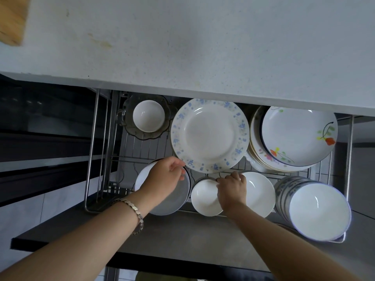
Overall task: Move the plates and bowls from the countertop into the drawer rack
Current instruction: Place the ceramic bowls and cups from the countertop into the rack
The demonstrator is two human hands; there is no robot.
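The wire drawer rack is pulled out below the pale countertop. My left hand grips the rim of a white plate stack at the rack's front left. My right hand holds the edge of a small white bowl, next to a wider white bowl. Behind them lie a blue-flowered plate, a stack of plates with painted flowers, and a small white bowl inside a glass dish.
A stack of blue-rimmed bowls fills the rack's front right corner. A wooden board lies at the countertop's far left. The dark drawer front runs below my arms.
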